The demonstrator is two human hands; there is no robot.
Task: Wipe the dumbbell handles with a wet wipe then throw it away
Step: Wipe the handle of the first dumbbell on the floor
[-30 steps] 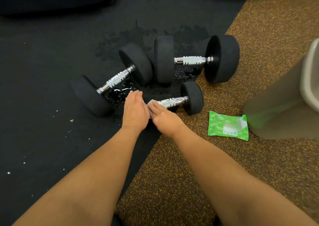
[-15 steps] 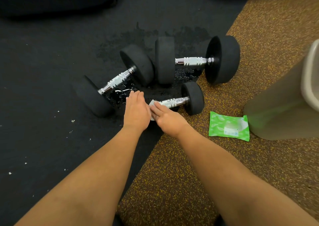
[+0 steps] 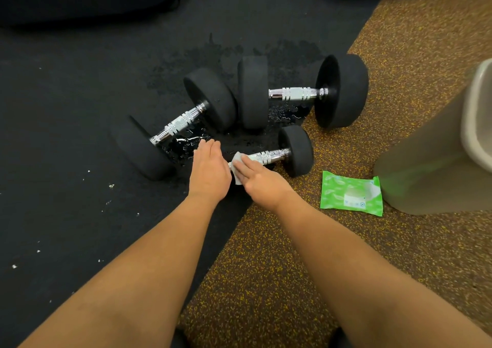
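Pressing a crumpled white wet wipe (image 3: 236,162) onto the chrome ridged handle (image 3: 270,156) of the small black round-headed dumbbell (image 3: 296,150), the right hand (image 3: 262,180) keeps its fingers straight and flat. The left hand (image 3: 210,169) lies just beside it, fingers released and extended, covering the dumbbell's near end. A green wipes packet (image 3: 351,194) lies near on the speckled brown floor (image 3: 266,281).

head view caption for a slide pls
Right hand presses a wet wipe on the small dumbbell's handle; left hand rests beside it

Wipe pack (image 3: 351,197) beside bin (image 3: 436,161)
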